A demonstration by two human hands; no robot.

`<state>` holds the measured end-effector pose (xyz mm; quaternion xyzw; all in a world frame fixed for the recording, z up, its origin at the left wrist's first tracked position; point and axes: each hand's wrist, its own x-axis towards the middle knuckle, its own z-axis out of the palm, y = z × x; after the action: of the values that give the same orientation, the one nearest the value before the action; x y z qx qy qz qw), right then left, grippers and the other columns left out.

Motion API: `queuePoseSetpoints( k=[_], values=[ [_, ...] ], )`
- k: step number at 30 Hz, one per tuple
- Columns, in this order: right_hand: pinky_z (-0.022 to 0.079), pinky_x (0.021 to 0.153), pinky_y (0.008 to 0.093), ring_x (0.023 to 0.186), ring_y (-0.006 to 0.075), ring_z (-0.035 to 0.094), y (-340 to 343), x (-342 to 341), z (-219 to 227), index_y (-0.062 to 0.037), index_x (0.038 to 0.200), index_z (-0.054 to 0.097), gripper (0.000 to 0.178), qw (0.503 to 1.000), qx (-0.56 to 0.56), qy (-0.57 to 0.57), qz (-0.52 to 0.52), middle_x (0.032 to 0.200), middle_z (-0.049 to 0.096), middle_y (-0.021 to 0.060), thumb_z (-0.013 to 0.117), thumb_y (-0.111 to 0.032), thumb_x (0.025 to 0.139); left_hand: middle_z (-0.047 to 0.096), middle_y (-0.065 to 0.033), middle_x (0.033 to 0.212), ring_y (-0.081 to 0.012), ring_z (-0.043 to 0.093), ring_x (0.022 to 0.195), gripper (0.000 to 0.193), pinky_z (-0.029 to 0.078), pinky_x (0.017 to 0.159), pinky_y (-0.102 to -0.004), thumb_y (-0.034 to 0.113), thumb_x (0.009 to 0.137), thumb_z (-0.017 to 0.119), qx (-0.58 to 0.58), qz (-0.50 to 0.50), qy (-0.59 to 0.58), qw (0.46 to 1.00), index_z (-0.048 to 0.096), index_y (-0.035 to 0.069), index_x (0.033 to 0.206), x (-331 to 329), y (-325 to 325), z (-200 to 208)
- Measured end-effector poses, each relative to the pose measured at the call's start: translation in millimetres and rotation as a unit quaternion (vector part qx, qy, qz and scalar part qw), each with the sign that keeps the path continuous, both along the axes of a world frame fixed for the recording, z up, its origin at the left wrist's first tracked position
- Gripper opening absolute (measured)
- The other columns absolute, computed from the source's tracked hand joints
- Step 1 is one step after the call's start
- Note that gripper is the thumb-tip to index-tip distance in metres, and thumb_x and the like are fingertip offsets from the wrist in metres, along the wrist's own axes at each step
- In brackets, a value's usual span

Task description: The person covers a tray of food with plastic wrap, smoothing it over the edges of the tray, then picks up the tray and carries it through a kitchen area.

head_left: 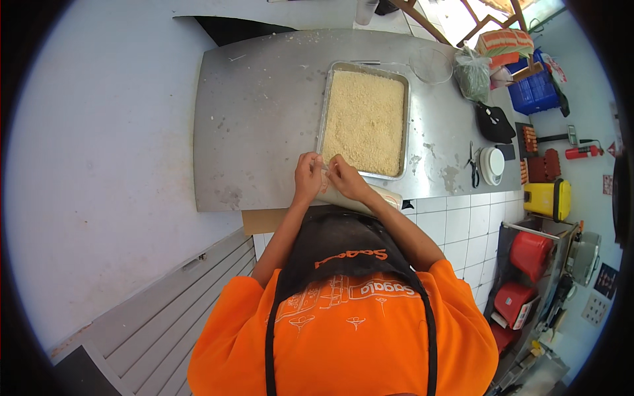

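Observation:
My left hand (309,177) and my right hand (346,177) meet at the table's near edge, by the near left corner of a metal tray. Their fingers are pinched close together around something small and whitish, too small to name. Pale yellow crumbs (364,119) fill the tray (408,99) almost to its rim. Below the hands, partly hidden by my right forearm, a pale roll-shaped thing (350,202) lies along the table edge, apparently with a clear plastic surface.
On the steel table (257,119), a round sieve (430,66) lies beyond the tray. To the right are a filled plastic bag (473,74), a black cloth-like item (495,123), scissors (474,168) and a white round kitchen scale (492,165). A wall (119,165) borders the left.

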<state>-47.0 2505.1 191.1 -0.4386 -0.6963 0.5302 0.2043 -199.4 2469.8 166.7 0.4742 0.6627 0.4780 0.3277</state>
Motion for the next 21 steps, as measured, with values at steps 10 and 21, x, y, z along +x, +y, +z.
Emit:
queuePoseSetpoints(
  k=[10, 21],
  values=[
    [0.054, 0.065, 0.0459, 0.072, 0.0386, 0.065, -15.4, 5.3, 16.9, -0.0029, 0.098, 0.065, 0.017, 0.920, 0.258, -0.195, 0.222, 0.088, 0.059, 0.0224, 0.058, -0.015, 0.089, 0.057, -0.0050, 0.092, -0.0100, 0.054, 0.062, 0.018, 0.045, 0.054, -0.0254, 0.021, 0.099, 0.058, -0.017, 0.011, -0.070, 0.997, 0.060, 0.003, 0.100, -7.0, -6.8, -18.9],
    [0.052, 0.066, 0.0488, 0.072, 0.0386, 0.066, 22.5, 9.6, 29.5, -0.0088, 0.091, 0.067, 0.015, 0.851, 0.202, -0.238, 0.423, 0.073, 0.066, 0.0165, 0.062, -0.021, 0.083, 0.055, -0.0044, 0.092, -0.0103, 0.059, 0.067, 0.027, 0.049, 0.059, -0.0254, 0.028, 0.099, 0.058, -0.007, 0.013, -0.103, 0.995, 0.058, 0.001, 0.100, -2.3, -6.0, -1.3]
  ],
)
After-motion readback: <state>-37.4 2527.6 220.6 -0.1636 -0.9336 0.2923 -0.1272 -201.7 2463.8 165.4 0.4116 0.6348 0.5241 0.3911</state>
